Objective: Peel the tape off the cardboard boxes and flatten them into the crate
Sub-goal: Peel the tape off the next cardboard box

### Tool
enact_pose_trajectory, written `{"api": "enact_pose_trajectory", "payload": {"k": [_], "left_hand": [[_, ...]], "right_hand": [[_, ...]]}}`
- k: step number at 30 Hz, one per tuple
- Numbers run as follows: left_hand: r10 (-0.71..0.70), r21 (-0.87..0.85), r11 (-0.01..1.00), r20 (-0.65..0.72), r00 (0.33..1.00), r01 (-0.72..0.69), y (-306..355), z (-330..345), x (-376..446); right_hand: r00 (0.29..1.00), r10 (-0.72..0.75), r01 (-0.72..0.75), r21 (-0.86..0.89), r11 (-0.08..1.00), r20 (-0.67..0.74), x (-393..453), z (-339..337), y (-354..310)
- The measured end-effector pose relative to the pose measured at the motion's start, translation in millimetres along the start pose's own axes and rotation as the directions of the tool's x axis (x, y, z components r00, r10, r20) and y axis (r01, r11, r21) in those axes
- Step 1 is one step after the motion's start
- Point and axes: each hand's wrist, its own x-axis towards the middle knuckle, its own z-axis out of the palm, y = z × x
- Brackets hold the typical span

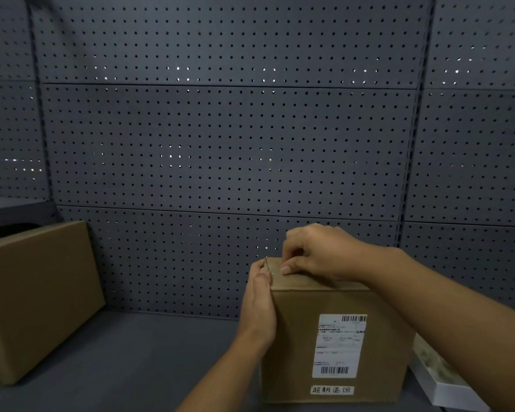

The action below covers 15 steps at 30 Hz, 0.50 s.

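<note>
hands: left [257, 295] grips box [336, 343] side | right [315, 251] pinches top

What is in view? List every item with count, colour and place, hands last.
labelled box: one, brown, on the shelf at centre right, white shipping label facing the camera.
plain box: one, brown, on the shelf at far left.
white tray: one, white, right of the labelled box, partly hidden.
shelf: one, dark grey, under the boxes.
pegboard wall: dark grey, behind.
left hand: pinches at the labelled box's top left edge.
right hand: fingers curled, on the box top.
</note>
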Motion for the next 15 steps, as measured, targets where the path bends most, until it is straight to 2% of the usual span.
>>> {"api": "enact_pose_trajectory", "payload": {"k": [15], "left_hand": [[-0.033,-0.085,0.996,-0.014,0.999,0.032,-11,2,4]], "right_hand": [[0.996,0.024,-0.030,-0.069,0.997,-0.087,-5,11,-5]]}}
